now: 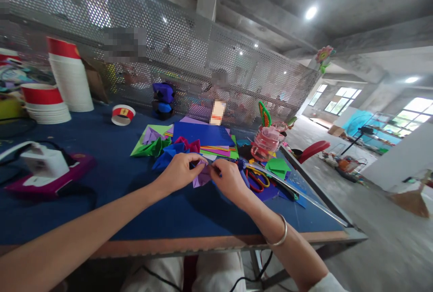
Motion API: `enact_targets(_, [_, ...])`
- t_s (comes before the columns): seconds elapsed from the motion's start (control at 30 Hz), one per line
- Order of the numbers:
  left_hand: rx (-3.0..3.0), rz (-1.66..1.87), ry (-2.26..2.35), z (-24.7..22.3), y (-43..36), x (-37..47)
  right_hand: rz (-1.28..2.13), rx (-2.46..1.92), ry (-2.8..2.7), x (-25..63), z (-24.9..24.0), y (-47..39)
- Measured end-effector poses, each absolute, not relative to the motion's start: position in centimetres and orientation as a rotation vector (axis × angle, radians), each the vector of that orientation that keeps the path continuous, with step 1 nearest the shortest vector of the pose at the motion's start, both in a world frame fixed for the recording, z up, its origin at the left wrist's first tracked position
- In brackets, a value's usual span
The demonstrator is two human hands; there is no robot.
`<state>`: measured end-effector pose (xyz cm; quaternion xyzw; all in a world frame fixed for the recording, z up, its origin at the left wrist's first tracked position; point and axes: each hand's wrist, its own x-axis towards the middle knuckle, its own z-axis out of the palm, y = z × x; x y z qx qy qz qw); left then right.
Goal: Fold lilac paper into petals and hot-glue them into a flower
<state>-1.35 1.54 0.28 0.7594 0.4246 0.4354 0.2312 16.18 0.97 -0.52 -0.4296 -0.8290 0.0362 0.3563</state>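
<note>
Between my two hands is a folded piece of light purple paper (201,178), held above the blue tabletop. My left hand (181,172) pinches its upper left part. My right hand (230,179), with a bangle on the wrist, has its fingers closed at the paper's right edge. Just behind my left hand lie folded shapes in blue (171,155), green (152,148) and crimson (189,144) paper. A stack of coloured sheets with a dark blue one (203,134) on top is beyond my hands.
Scissors (255,179), a long metal ruler (304,195) and green paper (278,167) lie right of my right hand. A pink jar (265,142) stands behind them. At left are paper cup stacks (76,82) and a purple power strip (76,170).
</note>
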Motion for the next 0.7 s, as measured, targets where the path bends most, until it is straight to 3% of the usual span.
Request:
enact_targets(0.4, [2.099,1.212,1.218,0.17,1.63,-1.29,-0.019,-1.102,-2.185,15.91,-1.08,0.75])
enact_targets(0.7, [2.243,1.233,1.229,-0.12,1.61,-1.33,0.082,-1.048,-2.186,15.82,-1.36,0.92])
